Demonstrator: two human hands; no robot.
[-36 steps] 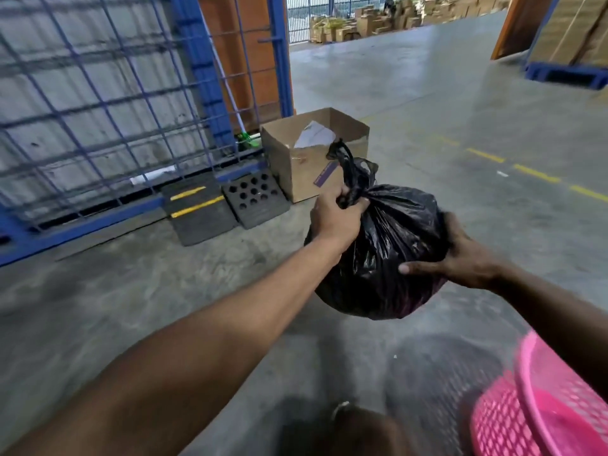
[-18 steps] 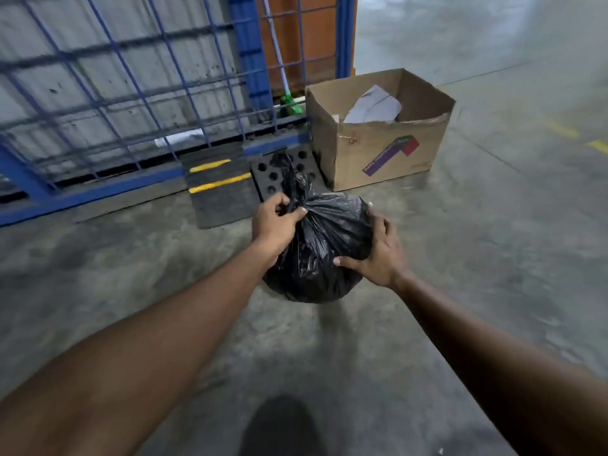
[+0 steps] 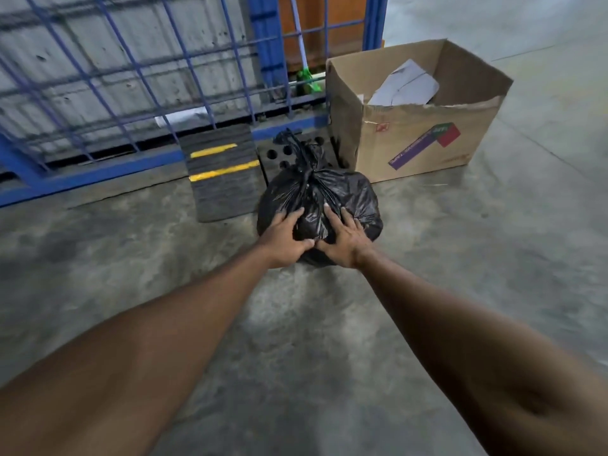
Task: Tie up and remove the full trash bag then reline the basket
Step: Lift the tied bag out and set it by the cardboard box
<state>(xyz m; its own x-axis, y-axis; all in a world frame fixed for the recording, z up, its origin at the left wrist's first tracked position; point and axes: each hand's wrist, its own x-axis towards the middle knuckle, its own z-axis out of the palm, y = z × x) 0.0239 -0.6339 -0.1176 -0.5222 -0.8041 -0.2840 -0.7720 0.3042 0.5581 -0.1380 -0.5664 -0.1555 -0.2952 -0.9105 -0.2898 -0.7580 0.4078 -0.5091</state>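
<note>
floor [image 3: 329, 324]: concrete, bag now down on it, no longer carried | cardboard box [image 3: 411, 139]: just right of bag | trash bag [image 3: 348, 195]: knotted, set by the blue fence | we rest left hand [image 3: 284, 240] and right hand [image 3: 343, 243] flat on it, grip released | removal done, relining next; basket out of view

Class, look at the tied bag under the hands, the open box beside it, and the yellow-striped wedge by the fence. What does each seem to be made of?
Trash bag: thin black plastic film, glossy; it crinkles and catches light. Box: brown corrugated cardboard, matt, with a torn front rim. Wedge: probably black rubber, ribbed and dull, though moulded plastic is possible.
</note>
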